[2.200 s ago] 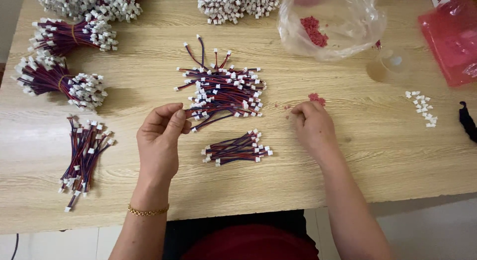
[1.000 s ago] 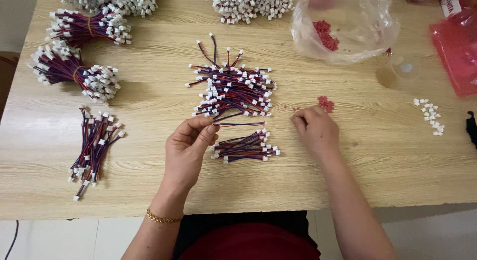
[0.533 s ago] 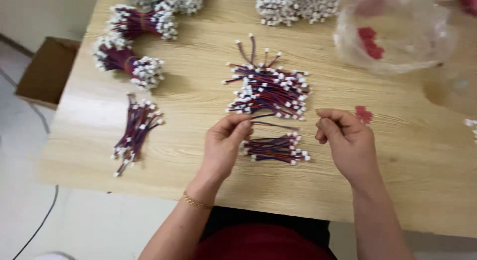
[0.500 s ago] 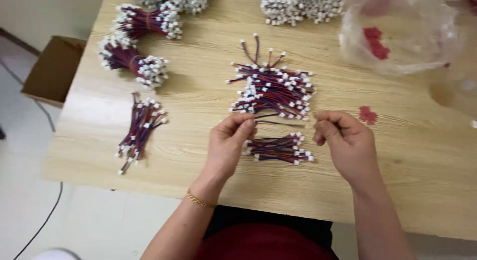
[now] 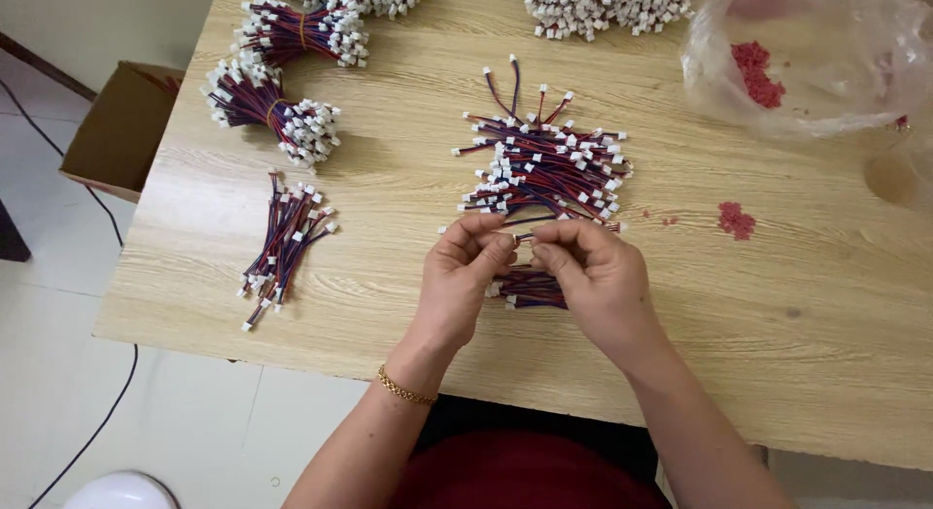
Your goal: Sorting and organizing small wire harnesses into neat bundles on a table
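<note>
My left hand (image 5: 465, 276) and my right hand (image 5: 593, 276) are close together over the middle of the desk (image 5: 408, 305), near the front edge. The fingertips of both hands are pinched on one thin wire (image 5: 522, 237) with a small white plug on its end. The wire runs between my two hands, and my thumbs almost touch.

Just under my hands lies a small heap of wires (image 5: 530, 287), partly hidden by my fingers. Right behind my hands, toward the back of the desk, is a big loose pile of wires (image 5: 544, 169), red and dark blue with white plugs.

On the left side of the desk there is a flat little bunch of wires (image 5: 284, 242) near the left edge. Behind it are two tied bundles (image 5: 277, 105), and more white plugs (image 5: 603, 3) sit at the back edge.

At the back right corner is a clear plastic bag (image 5: 816, 62) with some red bits inside. A few red bits (image 5: 736, 219) lie on the desk to the right of my hands.

I wear a gold bracelet (image 5: 405, 387) on my left wrist. A brown box (image 5: 121, 130) sits on the floor by the left edge of the desk.
</note>
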